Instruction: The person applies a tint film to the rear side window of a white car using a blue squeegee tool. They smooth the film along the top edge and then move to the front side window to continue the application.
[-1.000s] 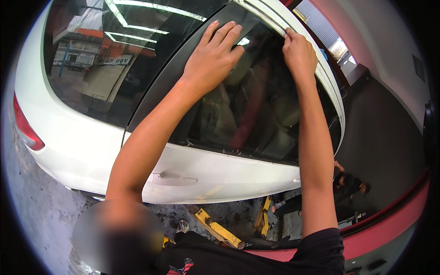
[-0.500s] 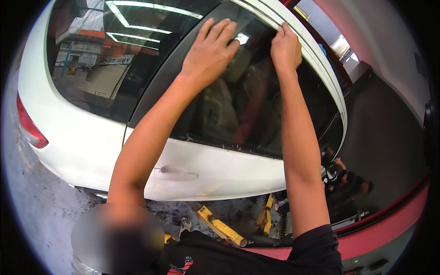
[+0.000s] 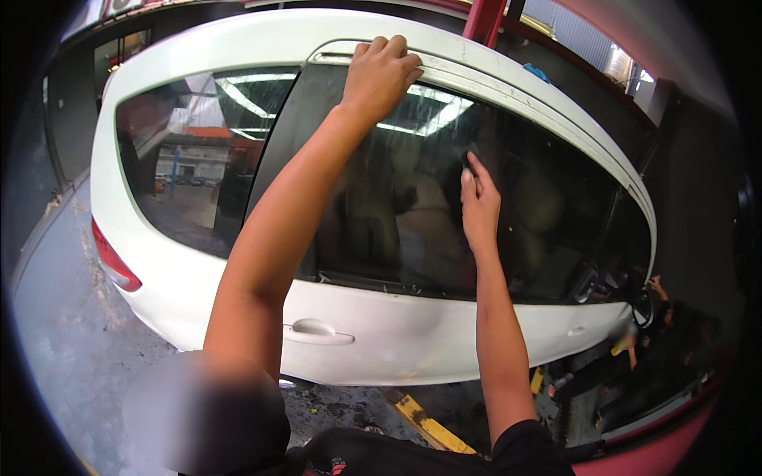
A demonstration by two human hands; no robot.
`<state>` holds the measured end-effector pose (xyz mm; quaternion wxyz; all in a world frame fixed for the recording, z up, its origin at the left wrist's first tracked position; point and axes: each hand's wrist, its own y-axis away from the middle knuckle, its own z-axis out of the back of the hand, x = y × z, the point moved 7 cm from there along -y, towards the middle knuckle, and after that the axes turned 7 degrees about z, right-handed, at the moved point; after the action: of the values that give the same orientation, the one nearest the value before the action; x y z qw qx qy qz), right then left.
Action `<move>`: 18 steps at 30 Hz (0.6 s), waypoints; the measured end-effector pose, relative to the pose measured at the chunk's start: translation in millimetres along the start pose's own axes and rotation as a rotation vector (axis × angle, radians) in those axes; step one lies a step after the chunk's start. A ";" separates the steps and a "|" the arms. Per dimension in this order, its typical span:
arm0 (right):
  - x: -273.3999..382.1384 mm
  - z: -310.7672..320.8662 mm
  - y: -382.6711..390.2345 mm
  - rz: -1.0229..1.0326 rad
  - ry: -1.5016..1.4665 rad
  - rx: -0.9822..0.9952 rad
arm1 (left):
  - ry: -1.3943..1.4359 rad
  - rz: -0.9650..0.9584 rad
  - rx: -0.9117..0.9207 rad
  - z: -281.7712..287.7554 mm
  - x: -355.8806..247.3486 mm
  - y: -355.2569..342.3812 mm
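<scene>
A white car [image 3: 179, 46] stands side-on, with a dark pillar panel [image 3: 305, 107] beside the tinted door window [image 3: 548, 190]. My left hand [image 3: 381, 71] is at the window's top edge, fingers bent over the pale trim strip [image 3: 468, 67]. My right hand [image 3: 482, 202] is lower, in front of the glass, with fingers extended; I cannot tell whether they touch it. A door handle [image 3: 317, 333] is below the window.
Yellow lift arms [image 3: 421, 416] lie under the car on the stained floor [image 3: 71, 301]. At the lower right, people in dark clothes [image 3: 667, 349] are near the car's far end. A red post [image 3: 484, 17] rises behind the roof.
My right hand has left the top trim and come down over the glass. My left hand's fingers now bend over the trim. The view has shifted, showing more of the roof.
</scene>
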<state>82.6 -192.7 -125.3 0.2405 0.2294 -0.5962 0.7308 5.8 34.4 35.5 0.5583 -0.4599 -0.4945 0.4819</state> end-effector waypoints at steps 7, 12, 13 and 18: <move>-11.9 23.2 14.2 0.047 -0.051 -0.028 | -0.275 -0.277 0.157 -18.2 -37.4 -22.6; -24.9 24.6 11.6 0.005 -0.174 -0.054 | -0.400 -0.221 0.177 -25.1 -33.6 -21.7; -21.4 23.2 10.0 0.033 -0.177 -0.056 | -0.389 -0.161 0.155 -24.3 -28.5 -19.1; -15.7 21.9 11.5 0.099 -0.172 -0.027 | -0.133 0.123 -0.032 9.4 16.8 -32.1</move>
<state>88.7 -217.4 -139.7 0.1551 0.2583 -0.6348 0.7115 -0.1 47.9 69.9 0.4862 -0.4653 -0.5090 0.5367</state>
